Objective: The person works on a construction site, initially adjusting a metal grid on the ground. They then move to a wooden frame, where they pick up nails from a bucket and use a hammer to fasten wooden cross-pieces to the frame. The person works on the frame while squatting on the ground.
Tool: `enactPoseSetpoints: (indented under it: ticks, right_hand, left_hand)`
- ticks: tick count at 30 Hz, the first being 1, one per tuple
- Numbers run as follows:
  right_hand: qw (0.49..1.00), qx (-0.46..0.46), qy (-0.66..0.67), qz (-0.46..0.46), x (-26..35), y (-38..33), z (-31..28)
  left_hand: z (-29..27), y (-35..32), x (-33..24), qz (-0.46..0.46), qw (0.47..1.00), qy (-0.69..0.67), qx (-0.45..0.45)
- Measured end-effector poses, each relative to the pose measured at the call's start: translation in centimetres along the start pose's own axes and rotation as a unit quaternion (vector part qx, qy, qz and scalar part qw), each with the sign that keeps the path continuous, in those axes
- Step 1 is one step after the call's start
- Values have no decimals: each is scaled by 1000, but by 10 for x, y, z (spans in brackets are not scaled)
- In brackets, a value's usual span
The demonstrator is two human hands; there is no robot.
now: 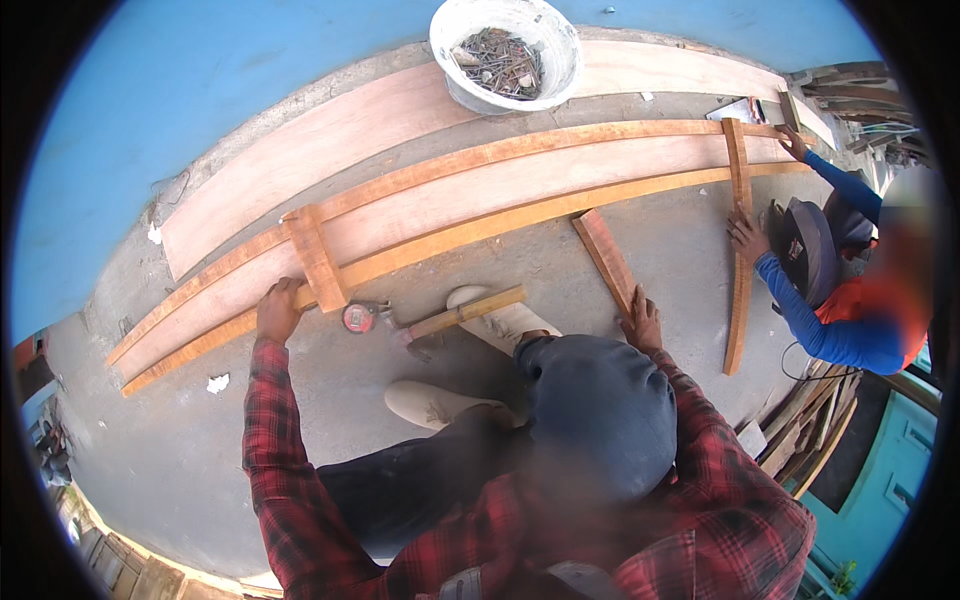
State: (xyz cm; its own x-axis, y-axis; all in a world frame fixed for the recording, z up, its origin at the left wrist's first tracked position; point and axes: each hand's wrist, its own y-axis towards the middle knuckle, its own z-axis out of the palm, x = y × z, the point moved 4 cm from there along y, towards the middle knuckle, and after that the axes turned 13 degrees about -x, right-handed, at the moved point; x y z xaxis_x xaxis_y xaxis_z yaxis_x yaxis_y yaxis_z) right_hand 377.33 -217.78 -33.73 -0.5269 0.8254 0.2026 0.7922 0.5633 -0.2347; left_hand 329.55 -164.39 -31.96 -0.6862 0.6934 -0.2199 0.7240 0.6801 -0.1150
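A long frame of two wooden battens (470, 235) with a pale plywood strip (450, 195) between them lies across the floor. Near its left end, a short wooden crosspiece (315, 258) sits over the battens. My left hand (279, 312) has its fingers curled on the near batten, just beside that crosspiece. At the right, my right hand (643, 322) grips the near end of a loose short wooden piece (606, 250), whose far end reaches close to the frame. A red tape measure (357, 318) and a wooden-handled hammer (460, 314) lie between my hands, by my feet.
A white bucket (555, 45) of nails stands on a plywood board (330, 150) beside the blue wall. At the right, a co-worker in blue sleeves (815, 300) holds a batten (738, 270) across the frame. Scrap wood (815, 430) is piled at lower right.
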Motion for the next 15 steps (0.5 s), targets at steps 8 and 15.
enactPoseSetpoints:
  ticks: [8, 15]
  right_hand:
    - [987, 90, 21, -132, 37, -35, 14]
    - [970, 91, 45, -223, 119, -15, 25]
  left_hand:
    - [-10, -5, -3, -20, 998, 40, 47]
    - [-45, -9, -14, 8, 996, 75, 41]
